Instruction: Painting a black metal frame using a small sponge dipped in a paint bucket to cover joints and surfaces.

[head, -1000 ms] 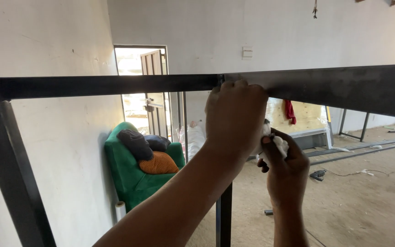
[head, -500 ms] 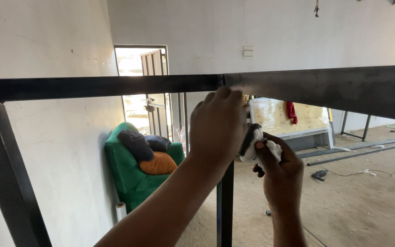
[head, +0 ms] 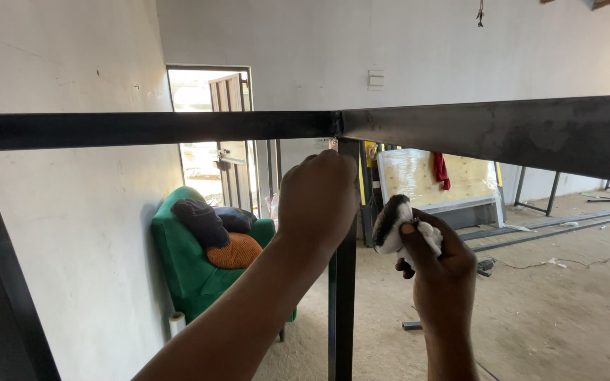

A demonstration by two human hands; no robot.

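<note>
A black metal frame fills the view: a horizontal top bar (head: 142, 129) and a vertical post (head: 342, 303) that meets it near the middle. My left hand (head: 318, 197) is closed around the top of that post, just under the joint, with its back towards me. To the right of the post and apart from it, my right hand (head: 440, 267) grips a bunched white rag (head: 390, 224) with a dark, dirty face turned towards the post.
Another frame upright (head: 1, 282) stands at the far left by the white wall. Behind the frame are a green armchair (head: 178, 261) with cushions, an open doorway (head: 202, 141), a plastic-wrapped padded panel (head: 418, 176) and metal rails (head: 559, 222) on the sandy floor.
My left hand has slid down from the top bar onto the post's upper end. My right hand has dropped with the rag and moved away from the bar, showing the rag's dirty side.
</note>
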